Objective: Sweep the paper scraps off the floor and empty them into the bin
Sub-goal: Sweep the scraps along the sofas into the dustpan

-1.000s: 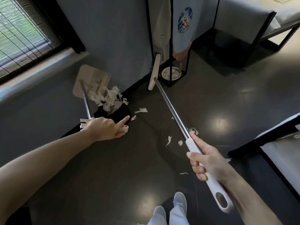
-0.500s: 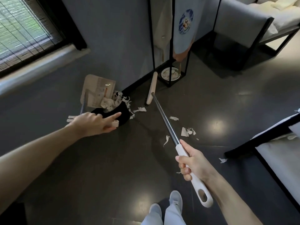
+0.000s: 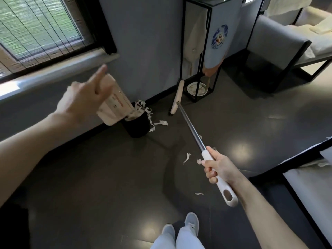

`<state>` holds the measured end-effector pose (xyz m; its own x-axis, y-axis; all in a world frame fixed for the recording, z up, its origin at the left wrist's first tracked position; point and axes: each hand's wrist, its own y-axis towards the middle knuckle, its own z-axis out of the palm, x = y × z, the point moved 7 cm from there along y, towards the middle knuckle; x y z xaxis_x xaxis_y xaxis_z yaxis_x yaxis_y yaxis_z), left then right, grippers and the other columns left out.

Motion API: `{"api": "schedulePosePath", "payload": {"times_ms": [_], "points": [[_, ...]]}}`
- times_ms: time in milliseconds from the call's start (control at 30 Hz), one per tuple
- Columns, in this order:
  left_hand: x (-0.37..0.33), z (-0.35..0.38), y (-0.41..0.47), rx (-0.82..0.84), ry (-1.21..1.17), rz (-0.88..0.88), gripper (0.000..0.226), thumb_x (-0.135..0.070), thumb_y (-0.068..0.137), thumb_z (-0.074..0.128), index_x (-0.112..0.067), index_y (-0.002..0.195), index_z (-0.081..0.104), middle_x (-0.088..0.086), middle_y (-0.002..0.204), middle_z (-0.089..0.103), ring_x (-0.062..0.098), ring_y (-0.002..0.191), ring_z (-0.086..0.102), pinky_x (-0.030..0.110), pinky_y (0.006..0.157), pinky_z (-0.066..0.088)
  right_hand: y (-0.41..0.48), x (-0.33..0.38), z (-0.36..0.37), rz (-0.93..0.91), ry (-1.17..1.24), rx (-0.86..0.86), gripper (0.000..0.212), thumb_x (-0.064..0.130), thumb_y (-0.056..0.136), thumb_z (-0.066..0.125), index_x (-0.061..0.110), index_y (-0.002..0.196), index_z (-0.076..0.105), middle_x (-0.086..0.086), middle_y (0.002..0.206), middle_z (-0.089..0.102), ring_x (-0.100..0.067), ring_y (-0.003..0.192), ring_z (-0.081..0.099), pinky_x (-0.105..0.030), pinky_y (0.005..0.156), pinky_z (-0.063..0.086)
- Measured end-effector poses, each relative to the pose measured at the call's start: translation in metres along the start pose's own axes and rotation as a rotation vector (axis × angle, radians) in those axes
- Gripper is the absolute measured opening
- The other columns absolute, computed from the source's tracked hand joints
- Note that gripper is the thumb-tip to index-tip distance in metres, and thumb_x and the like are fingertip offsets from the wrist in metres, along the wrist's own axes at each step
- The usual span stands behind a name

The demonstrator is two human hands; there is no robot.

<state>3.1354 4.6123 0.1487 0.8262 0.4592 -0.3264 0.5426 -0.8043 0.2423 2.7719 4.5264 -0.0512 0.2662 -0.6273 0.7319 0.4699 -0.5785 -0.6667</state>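
While I hold the pan up: my left hand (image 3: 84,97) is blurred, its fingers curled to hold the dustpan (image 3: 115,103) aloft with the forefinger sticking straight up. The handle is hidden behind the hand.
Dustpan: cream, tilted mouth-down, its lower edge at the rim of the bin (image 3: 137,126).
Bin: small and black, on the floor (image 3: 107,177) against the far wall (image 3: 143,51), left of centre.
Right hand (image 3: 218,168): wrapped round the white grip of the broom (image 3: 191,130), thumb on top.
Broom: the steel shaft slants away to a cream head resting on the floor, near the foot of a black-framed stand (image 3: 197,51).
Paper scraps (image 3: 139,107): a white heap fills the bin's top and spills over its right side. One curl lies on the floor just beside the bin, and a few more lie near my right hand.
Near edge: my pale shoes (image 3: 192,221), toes pointing away.
Far left: a window (image 3: 36,27) with a slatted blind.
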Motion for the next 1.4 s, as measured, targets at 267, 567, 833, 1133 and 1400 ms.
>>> {"api": "schedulePosePath", "payload": {"times_ms": [267, 567, 833, 1133, 1400], "points": [[0.021, 0.038, -0.026, 0.002, -0.512, -0.259, 0.062, -0.049, 0.091, 0.057, -0.059, 0.141, 0.023, 0.001, 0.116, 0.060, 0.010, 0.052, 0.059, 0.016, 0.038, 0.045, -0.007, -0.021, -0.039, 0.048, -0.056, -0.095, 0.071, -0.008, 0.093, 0.047, 0.031, 0.149, 0.028, 0.002, 0.044, 0.047, -0.006, 0.033, 0.037, -0.017, 0.031, 0.032], [-0.075, 0.211, -0.042, 0.326, -0.641, -0.251, 0.057, -0.025, 0.094, 0.057, -0.055, 0.139, 0.036, -0.016, 0.105, 0.063, -0.001, 0.046, 0.053, 0.014, 0.044, 0.046, -0.009, -0.066, -0.133, 0.156, -0.268, -0.238, 0.076, -0.002, 0.090, 0.053, 0.032, 0.151, 0.023, 0.002, 0.045, 0.049, -0.011, 0.039, 0.043, -0.024, 0.039, 0.039], [-0.139, 0.275, -0.020, 0.423, -0.644, -0.267, 0.057, -0.024, 0.095, 0.058, -0.064, 0.132, 0.037, 0.008, 0.098, 0.065, 0.008, 0.053, 0.052, 0.019, 0.046, 0.050, 0.064, -0.035, -0.217, 0.214, -0.583, -0.205, 0.078, 0.005, 0.087, 0.049, 0.035, 0.152, 0.018, 0.000, 0.047, 0.055, -0.015, 0.043, 0.052, -0.028, 0.047, 0.047], [-0.130, 0.280, -0.018, 0.381, -0.550, -0.356, 0.059, -0.025, 0.095, 0.059, -0.065, 0.131, 0.037, -0.001, 0.097, 0.064, 0.005, 0.049, 0.056, 0.019, 0.043, 0.047, 0.169, -0.019, -0.237, 0.311, -0.618, -0.121, 0.069, 0.002, 0.092, 0.054, 0.029, 0.150, 0.028, -0.005, 0.048, 0.045, -0.014, 0.038, 0.043, -0.023, 0.041, 0.039], [-0.102, 0.262, -0.055, 0.411, -0.507, -0.376, 0.060, -0.026, 0.095, 0.058, -0.065, 0.133, 0.034, -0.005, 0.099, 0.061, 0.007, 0.050, 0.058, 0.020, 0.044, 0.049, 0.124, -0.077, -0.218, 0.529, -0.764, 0.043, 0.088, -0.001, 0.087, 0.049, 0.044, 0.151, 0.009, -0.005, 0.051, 0.058, -0.013, 0.038, 0.048, -0.024, 0.046, 0.046]]}}
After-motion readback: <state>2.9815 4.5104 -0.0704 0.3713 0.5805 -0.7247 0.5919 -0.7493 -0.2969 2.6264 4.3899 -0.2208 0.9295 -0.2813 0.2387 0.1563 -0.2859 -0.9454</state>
